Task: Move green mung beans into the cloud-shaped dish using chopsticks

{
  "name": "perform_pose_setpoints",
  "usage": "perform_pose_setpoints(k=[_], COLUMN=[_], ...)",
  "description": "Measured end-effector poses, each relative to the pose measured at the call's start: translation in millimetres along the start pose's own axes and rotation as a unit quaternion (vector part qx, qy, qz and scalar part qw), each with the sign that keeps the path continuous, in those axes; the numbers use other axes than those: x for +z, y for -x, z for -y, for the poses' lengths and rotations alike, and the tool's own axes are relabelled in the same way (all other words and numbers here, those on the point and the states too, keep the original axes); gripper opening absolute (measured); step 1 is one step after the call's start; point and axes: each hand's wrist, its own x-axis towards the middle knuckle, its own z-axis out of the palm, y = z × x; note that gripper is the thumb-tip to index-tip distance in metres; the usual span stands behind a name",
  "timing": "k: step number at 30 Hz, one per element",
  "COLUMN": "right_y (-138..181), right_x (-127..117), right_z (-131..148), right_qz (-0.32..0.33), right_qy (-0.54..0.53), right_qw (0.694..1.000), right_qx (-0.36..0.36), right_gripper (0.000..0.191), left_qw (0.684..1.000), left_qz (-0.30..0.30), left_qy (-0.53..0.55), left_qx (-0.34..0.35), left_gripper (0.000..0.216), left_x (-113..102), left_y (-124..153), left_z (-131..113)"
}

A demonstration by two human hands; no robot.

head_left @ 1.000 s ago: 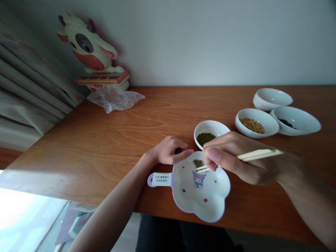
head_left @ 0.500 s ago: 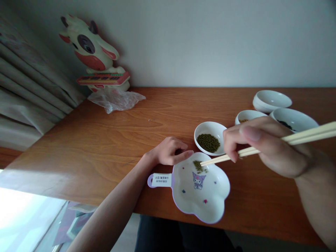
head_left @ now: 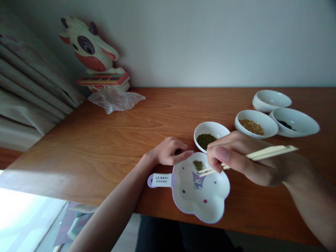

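My right hand (head_left: 244,157) is closed around a pair of pale wooden chopsticks (head_left: 271,152). Their tips point down into a white flower-shaped dish (head_left: 199,203) with a lilac rim and a cartoon print. Just beyond the tips lies a small heap of green mung beans (head_left: 198,165). My left hand (head_left: 172,151) rests on the table with bent fingers, its thumb on the dish's upper left rim. Behind the dish stands a white bowl (head_left: 214,126) of mung beans, partly covered by my right hand.
At the right stand a bowl (head_left: 271,130) of yellow beans, a bowl (head_left: 306,122) with dark beans, and another white bowl (head_left: 271,99) behind them. A cow toy (head_left: 97,56) with a keyboard sits back left, a clear plastic bag (head_left: 115,99) before it. The table (head_left: 105,147) meets the wall.
My right hand has moved left and toward me, uncovering the bowl of yellow beans. The chopstick tips have shifted from the bean heap to just below it. My left hand has stayed put.
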Motion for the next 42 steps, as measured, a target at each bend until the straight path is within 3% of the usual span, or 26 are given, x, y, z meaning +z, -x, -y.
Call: perform_pose_setpoints(k=[20, 24, 28, 31, 34, 39, 42], right_y=[-7.1, 3.3, 24.3, 35.8, 39.9, 40.3, 34.8], right_x=[9.1, -4.0, -30.6, -46.7, -55.0, -57.1, -46.3], right_z=[-0.8, -3.0, -4.3, -1.6, 1.1, -1.6, -2.0], right_qz=[0.000, -0.053, -0.158, -0.235, -0.273, -0.253, -0.201], right_qy=[0.009, 0.009, 0.019, 0.055, 0.096, 0.058, 0.039], right_qw=[1.000, 0.998, 0.987, 0.970, 0.956, 0.966, 0.979], right_qx=[-0.015, -0.032, -0.028, 0.005, 0.053, -0.014, -0.022], right_gripper=[0.048, 0.048, 0.064, 0.072, 0.071, 0.067, 0.067], left_qw=[1.000, 1.000, 1.000, 1.000, 1.000, 1.000, 1.000], left_qz=[-0.004, 0.003, -0.003, 0.000, 0.005, 0.008, 0.006], left_qy=[-0.007, -0.011, -0.018, -0.016, -0.021, -0.018, -0.011], left_qx=[0.001, -0.005, 0.001, 0.004, 0.002, -0.002, -0.002], left_gripper=[0.049, 0.050, 0.051, 0.052, 0.053, 0.053, 0.053], left_x=[0.1, -1.2, -1.2, -0.7, -0.6, -0.2, -0.1], left_y=[0.6, -0.7, -2.3, -2.8, -2.9, -3.0, -2.9], left_z=[0.1, -3.0, -3.5, -2.5, -1.6, -1.0, -1.3])
